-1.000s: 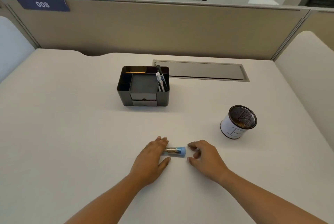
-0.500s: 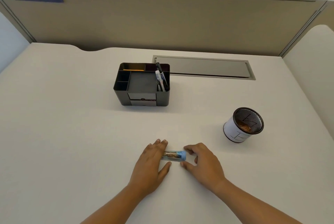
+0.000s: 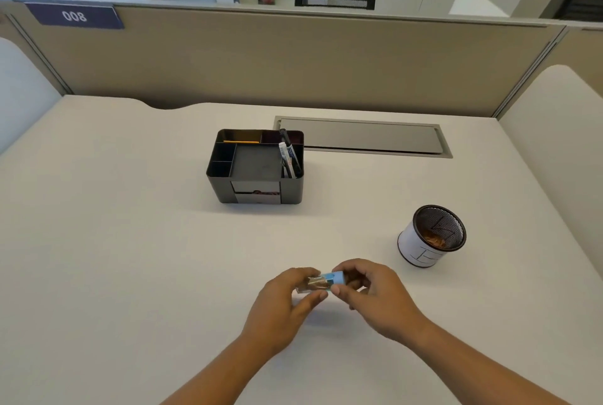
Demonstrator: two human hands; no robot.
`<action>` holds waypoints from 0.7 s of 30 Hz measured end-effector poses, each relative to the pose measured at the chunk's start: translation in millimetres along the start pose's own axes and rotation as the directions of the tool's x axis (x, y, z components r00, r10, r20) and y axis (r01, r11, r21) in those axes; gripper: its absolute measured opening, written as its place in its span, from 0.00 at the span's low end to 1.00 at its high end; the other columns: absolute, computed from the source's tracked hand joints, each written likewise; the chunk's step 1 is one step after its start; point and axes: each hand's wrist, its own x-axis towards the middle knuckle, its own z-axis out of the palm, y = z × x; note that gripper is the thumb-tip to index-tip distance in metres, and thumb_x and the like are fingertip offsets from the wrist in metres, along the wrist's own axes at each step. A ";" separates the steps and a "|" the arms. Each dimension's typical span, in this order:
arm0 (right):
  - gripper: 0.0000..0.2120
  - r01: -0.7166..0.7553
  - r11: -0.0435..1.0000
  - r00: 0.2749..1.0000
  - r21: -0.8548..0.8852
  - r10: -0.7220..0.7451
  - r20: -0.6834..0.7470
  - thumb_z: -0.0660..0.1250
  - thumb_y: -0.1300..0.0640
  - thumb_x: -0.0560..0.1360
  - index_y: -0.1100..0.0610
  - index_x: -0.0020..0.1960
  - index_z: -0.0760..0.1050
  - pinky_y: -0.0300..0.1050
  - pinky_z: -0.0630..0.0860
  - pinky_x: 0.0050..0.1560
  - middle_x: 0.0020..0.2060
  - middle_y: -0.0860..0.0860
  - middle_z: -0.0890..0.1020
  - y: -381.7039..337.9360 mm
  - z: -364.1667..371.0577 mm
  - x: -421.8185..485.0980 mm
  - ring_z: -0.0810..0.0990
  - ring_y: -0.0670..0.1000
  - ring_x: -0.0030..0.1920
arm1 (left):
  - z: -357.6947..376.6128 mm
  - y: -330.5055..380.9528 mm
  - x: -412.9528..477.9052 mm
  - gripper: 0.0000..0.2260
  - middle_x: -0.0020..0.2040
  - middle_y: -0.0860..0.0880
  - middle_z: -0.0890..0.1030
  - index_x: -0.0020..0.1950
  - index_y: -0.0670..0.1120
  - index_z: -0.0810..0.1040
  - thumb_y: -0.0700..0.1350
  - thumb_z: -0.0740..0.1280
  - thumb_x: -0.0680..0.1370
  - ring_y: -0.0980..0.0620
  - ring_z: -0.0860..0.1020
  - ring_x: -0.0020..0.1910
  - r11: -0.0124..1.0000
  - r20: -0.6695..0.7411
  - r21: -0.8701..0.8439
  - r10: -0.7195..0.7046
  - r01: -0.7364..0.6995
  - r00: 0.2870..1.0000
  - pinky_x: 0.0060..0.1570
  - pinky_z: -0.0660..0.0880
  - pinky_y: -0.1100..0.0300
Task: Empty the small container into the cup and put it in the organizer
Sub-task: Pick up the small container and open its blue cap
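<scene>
A small clear container with a blue cap lies sideways between both hands, lifted slightly off the desk; brownish contents show inside. My left hand grips its clear body. My right hand pinches the blue cap end. A mesh cup with a white band stands to the right and holds some orange-brown bits. The black desk organizer sits farther back at centre, with several compartments and a front drawer.
Pens stand in the organizer's right compartment and a yellow pencil lies at its back. A grey cable hatch is set in the desk behind. Beige partitions wall off the back and sides.
Both hands have closed on the small container, which lay on the desk between them. It now sits raised a little in their grip, and the head camera has tilted up.
</scene>
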 end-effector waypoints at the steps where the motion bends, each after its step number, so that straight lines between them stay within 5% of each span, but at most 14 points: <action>1: 0.09 0.003 0.999 1.000 0.054 -0.003 0.001 0.76 0.59 0.71 0.48 0.49 0.83 0.39 0.82 0.37 0.39 0.47 0.85 -7.1 -4.7 -4.8 0.81 0.43 0.38 | -3.1 7.6 -2.2 0.14 0.51 0.62 0.82 0.56 0.59 0.78 0.62 0.68 0.73 0.61 0.78 0.52 0.998 -0.002 -0.070 0.005 -0.005 1.000 0.51 0.75 0.65; 9: 0.06 0.063 0.964 0.998 0.257 -0.053 -0.046 0.74 0.61 0.74 0.51 0.49 0.83 0.39 0.81 0.35 0.37 0.54 0.85 -52.0 -27.2 -38.7 0.84 0.47 0.35 | -18.1 61.2 -13.5 0.13 0.47 0.59 0.83 0.55 0.56 0.79 0.59 0.69 0.73 0.55 0.80 0.48 0.966 -0.051 -0.230 0.108 -0.117 0.993 0.45 0.75 0.67; 14: 0.03 0.125 0.968 0.990 0.219 -0.106 -0.095 0.75 0.57 0.74 0.50 0.46 0.83 0.39 0.81 0.34 0.36 0.52 0.86 -66.8 -30.3 -49.2 0.84 0.49 0.33 | -23.8 79.6 -19.9 0.14 0.48 0.59 0.80 0.58 0.57 0.76 0.60 0.66 0.75 0.58 0.78 0.48 0.973 -0.038 -0.043 0.226 -0.228 0.973 0.47 0.74 0.67; 18: 0.11 0.190 0.979 0.970 0.070 -0.176 -0.166 0.71 0.42 0.70 0.49 0.41 0.80 0.37 0.78 0.30 0.31 0.52 0.83 -74.6 -24.9 -57.2 0.81 0.49 0.28 | -21.0 93.6 -26.1 0.15 0.46 0.62 0.79 0.54 0.60 0.72 0.62 0.68 0.70 0.61 0.78 0.45 0.966 -0.070 0.089 0.249 -0.243 0.966 0.41 0.77 0.63; 21: 0.18 0.261 0.913 0.917 -0.313 -0.335 -0.214 0.62 0.35 0.73 0.48 0.34 0.71 0.44 0.74 0.29 0.27 0.50 0.75 -77.4 -20.9 -57.4 0.75 0.49 0.30 | -15.2 98.0 -31.2 0.12 0.40 0.63 0.77 0.48 0.59 0.70 0.57 0.69 0.69 0.61 0.77 0.41 0.960 -0.063 0.132 0.257 -0.247 0.964 0.36 0.74 0.67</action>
